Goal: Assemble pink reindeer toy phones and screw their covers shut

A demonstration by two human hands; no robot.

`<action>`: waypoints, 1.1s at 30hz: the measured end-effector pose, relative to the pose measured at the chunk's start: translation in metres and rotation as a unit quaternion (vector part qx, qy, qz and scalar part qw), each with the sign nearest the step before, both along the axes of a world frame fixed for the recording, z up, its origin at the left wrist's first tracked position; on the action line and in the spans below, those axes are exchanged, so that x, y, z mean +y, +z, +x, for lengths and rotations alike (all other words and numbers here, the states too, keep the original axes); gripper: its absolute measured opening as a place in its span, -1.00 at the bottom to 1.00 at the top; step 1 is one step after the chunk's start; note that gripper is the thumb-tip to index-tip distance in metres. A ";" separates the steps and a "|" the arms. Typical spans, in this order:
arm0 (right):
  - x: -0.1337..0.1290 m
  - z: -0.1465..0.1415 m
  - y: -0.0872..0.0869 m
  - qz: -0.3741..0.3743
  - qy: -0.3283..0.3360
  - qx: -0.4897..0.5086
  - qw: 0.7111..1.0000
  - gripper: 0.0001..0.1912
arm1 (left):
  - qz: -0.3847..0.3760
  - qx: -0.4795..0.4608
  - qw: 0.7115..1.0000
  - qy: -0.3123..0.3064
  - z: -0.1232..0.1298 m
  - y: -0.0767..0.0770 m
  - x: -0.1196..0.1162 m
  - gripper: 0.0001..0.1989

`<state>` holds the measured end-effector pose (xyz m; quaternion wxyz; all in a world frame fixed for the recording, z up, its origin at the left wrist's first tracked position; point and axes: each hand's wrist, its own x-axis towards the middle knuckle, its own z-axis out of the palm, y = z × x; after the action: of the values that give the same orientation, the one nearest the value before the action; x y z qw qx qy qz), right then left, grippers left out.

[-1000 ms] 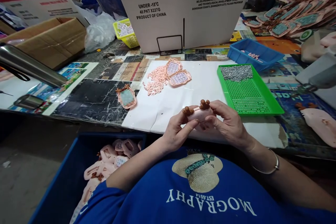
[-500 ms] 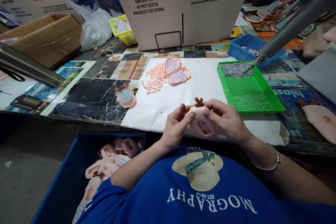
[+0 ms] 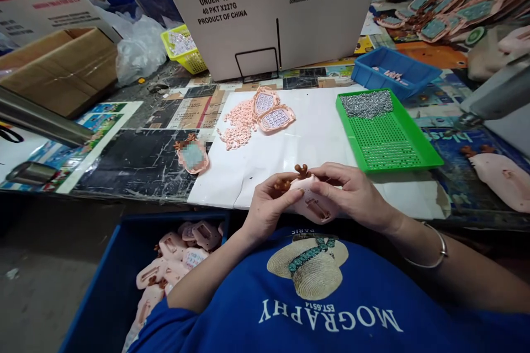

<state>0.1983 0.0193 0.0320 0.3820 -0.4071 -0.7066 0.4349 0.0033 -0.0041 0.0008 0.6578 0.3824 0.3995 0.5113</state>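
Casing (image 3: pixel 305 208) has turned (antlered), both hands (image 3: pixel 267 207) (image 3: pixel 354 196) gripping

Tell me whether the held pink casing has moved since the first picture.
Yes: against the green tray, the pink casing has shifted toward the blue shirt.

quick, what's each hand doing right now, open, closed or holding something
Left hand: closed, holding the pink case with the other hand.
Right hand: closed, holding the same pink case.
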 end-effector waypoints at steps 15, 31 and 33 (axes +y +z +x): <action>-0.012 -0.010 -0.034 0.319 -0.049 -0.260 0.910 -0.15 | -0.010 -0.025 0.997 0.076 -0.002 -0.002 0.003 -0.57; -0.007 0.003 -0.020 0.327 0.083 -0.162 0.927 -0.06 | 0.199 0.021 0.960 -0.193 -0.038 -0.009 0.021 -0.20; -0.006 0.004 -0.020 0.327 0.108 -0.156 0.926 -0.06 | 0.205 0.031 0.956 -0.210 -0.039 -0.010 0.021 -0.16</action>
<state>0.2024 0.0131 0.0121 0.3296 -0.2438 -0.8998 0.1491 -0.0357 0.0167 -0.0094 0.6451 0.5996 0.2170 0.4209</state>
